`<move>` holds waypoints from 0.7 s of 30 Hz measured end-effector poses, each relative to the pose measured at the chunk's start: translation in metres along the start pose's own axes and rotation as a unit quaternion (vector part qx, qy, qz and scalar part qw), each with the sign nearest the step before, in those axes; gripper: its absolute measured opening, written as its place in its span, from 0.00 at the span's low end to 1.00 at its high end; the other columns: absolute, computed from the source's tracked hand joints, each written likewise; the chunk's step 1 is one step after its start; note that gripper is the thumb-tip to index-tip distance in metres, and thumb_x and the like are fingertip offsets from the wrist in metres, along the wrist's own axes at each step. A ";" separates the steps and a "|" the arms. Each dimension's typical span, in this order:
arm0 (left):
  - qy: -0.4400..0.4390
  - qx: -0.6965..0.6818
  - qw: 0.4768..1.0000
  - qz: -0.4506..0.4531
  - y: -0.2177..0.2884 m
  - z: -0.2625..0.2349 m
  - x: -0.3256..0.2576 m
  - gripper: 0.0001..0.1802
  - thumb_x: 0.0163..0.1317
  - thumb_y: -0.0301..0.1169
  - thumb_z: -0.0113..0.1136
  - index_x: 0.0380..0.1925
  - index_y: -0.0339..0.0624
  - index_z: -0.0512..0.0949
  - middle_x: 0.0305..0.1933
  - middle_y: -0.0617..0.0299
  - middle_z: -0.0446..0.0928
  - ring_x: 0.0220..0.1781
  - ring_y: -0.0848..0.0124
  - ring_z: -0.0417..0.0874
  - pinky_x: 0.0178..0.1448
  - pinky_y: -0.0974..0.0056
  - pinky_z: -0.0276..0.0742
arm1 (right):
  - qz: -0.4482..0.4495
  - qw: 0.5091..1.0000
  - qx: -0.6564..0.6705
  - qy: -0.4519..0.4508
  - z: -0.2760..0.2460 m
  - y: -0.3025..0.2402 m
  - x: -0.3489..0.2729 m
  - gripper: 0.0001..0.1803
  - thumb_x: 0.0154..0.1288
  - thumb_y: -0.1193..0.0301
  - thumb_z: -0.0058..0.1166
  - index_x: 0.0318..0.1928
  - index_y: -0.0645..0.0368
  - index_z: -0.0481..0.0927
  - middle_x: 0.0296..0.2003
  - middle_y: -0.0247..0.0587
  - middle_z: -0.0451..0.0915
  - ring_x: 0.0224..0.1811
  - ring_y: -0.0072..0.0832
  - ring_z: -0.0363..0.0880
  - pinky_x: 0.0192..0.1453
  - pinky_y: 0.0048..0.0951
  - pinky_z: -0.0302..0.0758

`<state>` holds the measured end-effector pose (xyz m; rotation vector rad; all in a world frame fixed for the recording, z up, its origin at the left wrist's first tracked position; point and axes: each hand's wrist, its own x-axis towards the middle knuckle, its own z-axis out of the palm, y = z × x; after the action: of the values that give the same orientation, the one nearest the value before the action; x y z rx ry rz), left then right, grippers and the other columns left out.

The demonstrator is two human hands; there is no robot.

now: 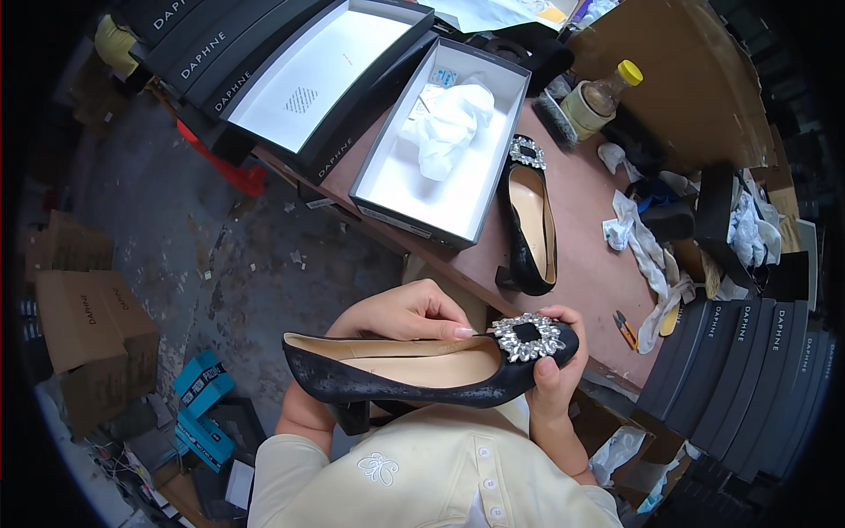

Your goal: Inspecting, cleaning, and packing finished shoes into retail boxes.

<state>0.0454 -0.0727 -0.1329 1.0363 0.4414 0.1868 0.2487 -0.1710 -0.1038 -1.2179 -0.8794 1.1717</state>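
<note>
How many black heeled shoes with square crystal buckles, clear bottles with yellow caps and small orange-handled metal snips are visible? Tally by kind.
Black heeled shoes with square crystal buckles: 2
Clear yellow-capped bottle: 1
Small orange-handled metal snips: 1
Total: 4

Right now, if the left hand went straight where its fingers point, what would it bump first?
Most likely the rhinestone buckle on the held black block-heeled pump, just to the right of the left hand, though depth is hard to judge.
</note>
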 end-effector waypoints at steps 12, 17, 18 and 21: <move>0.024 0.385 0.923 0.010 0.056 -0.003 -0.028 0.13 0.46 0.33 0.71 0.24 0.36 0.78 0.20 0.62 0.76 0.21 0.75 0.77 0.26 0.72 0.72 | 0.009 0.999 0.022 0.031 -0.013 0.001 0.011 0.38 0.44 0.50 0.66 0.47 0.66 0.69 0.37 0.39 0.75 0.39 0.22 0.75 0.45 0.22 0.72; 0.028 0.408 0.909 0.075 0.057 0.002 -0.013 0.09 0.48 0.29 0.65 0.21 0.36 0.76 0.18 0.57 0.75 0.21 0.64 0.78 0.27 0.65 0.72 | 0.013 0.998 0.049 0.032 -0.017 -0.002 0.016 0.36 0.45 0.54 0.65 0.48 0.66 0.68 0.37 0.40 0.75 0.39 0.22 0.76 0.46 0.22 0.72; 0.028 0.409 0.908 0.092 0.057 0.003 -0.011 0.08 0.49 0.28 0.64 0.22 0.35 0.76 0.19 0.56 0.76 0.21 0.63 0.78 0.27 0.64 0.72 | 0.011 0.998 0.053 0.030 -0.018 -0.002 0.016 0.36 0.46 0.54 0.65 0.48 0.66 0.68 0.37 0.40 0.75 0.39 0.23 0.76 0.46 0.22 0.72; 0.018 0.416 0.899 0.135 0.054 0.002 -0.007 0.05 0.51 0.26 0.61 0.22 0.35 0.78 0.20 0.54 0.76 0.21 0.60 0.78 0.27 0.63 0.72 | 0.014 0.998 0.050 0.034 -0.022 -0.005 0.017 0.36 0.46 0.55 0.64 0.49 0.66 0.67 0.37 0.40 0.75 0.39 0.23 0.76 0.46 0.23 0.73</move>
<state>0.0434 -0.0497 -0.0835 1.9450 0.4126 0.2731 0.2743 -0.1595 -0.1044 -1.1846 -0.7455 1.1768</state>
